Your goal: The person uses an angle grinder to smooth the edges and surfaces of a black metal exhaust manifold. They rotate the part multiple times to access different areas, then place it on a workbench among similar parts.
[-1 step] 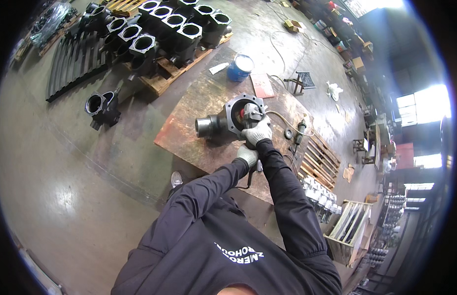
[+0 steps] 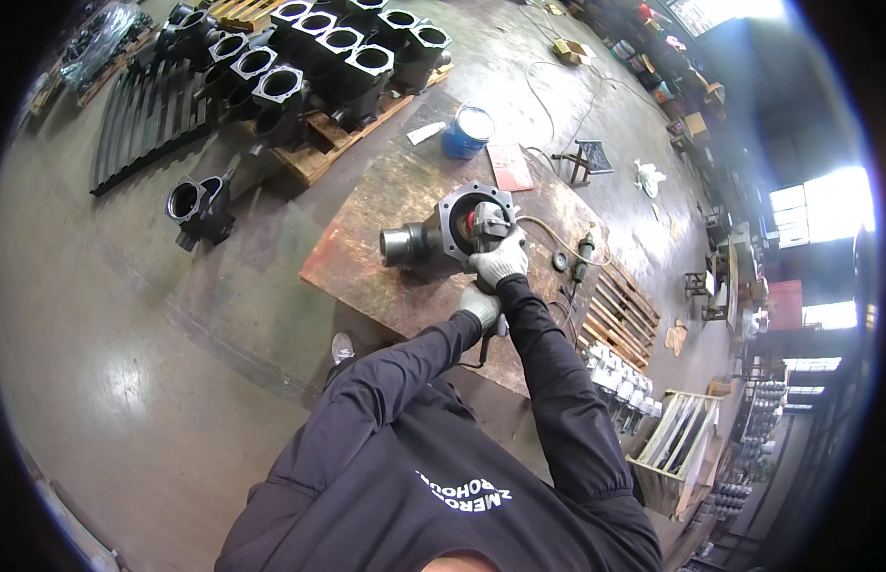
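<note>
An angle grinder [image 2: 491, 223] has its grey head and a reddish disc inside the wide flanged opening of a dark cast-metal housing [image 2: 426, 242]. My right hand [image 2: 501, 260], in a pale work glove, is closed around the grinder just behind its head. Lower down, my left hand [image 2: 479, 305], gloved too, grips the rear of the grinder's body, and a dark cord hangs below it. The housing lies on its side on a worn worktable [image 2: 352, 253], its bare metal neck pointing left. The disc's contact with the inner wall is hidden.
On the table stand a blue can [image 2: 468, 132], a reddish flat sheet [image 2: 509, 168] and a second power tool [image 2: 584, 252] with its hose. Left of the table, another housing [image 2: 199, 210] sits on the floor. A pallet of similar housings [image 2: 328, 124] is beyond; a slatted pallet [image 2: 621, 315] adjoins at right.
</note>
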Tool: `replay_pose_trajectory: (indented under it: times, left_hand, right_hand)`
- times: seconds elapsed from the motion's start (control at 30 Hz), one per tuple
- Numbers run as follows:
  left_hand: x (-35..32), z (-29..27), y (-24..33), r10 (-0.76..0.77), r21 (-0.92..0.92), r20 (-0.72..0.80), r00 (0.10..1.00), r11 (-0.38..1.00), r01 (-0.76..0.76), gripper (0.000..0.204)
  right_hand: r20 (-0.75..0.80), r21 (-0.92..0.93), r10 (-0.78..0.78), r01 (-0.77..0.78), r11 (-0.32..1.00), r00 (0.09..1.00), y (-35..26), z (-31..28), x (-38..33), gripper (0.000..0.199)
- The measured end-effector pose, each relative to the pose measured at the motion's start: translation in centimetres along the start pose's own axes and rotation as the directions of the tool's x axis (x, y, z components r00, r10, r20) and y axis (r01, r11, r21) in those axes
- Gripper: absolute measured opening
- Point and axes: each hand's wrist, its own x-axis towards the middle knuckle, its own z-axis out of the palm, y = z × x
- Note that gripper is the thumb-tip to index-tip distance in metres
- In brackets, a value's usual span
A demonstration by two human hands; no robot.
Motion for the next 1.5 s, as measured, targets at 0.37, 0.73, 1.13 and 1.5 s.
replay_pose_trajectory:
  times: [0.37, 0.73, 1.13, 1.5]
  left_hand:
    - [-0.6, 1.4, 1.3, 0.075, 0.247, 0.105, 0.992, 0.964, -0.099, 0.048]
    - [0.7, 1.0, -2.0, 0.12, 0.176, 0.016, 0.993, 0.977, -0.121, 0.048]
    - [1.9, -0.3, -1.3, 0.089, 0.404, 0.108, 0.99, 0.906, -0.125, 0.033]
    - [-1.9, -2.2, 0.9, 0.032, 0.35, 0.218, 0.976, 0.931, -0.108, 0.035]
  right_hand:
    - [-0.043, -0.034, 0.074, -0.076, 0.997, 0.996, -0.6, -2.7, -1.5, 0.108]
    - [0.003, -0.078, 0.034, -0.033, 0.996, 0.999, 0.0, -0.3, -0.9, 0.118]
    - [0.026, -0.136, 0.084, -0.08, 0.988, 0.996, -0.9, -0.1, 0.4, 0.116]
    - [0.028, 0.362, 0.084, -0.088, 0.928, 0.996, 2.9, 0.8, -3.4, 0.085]
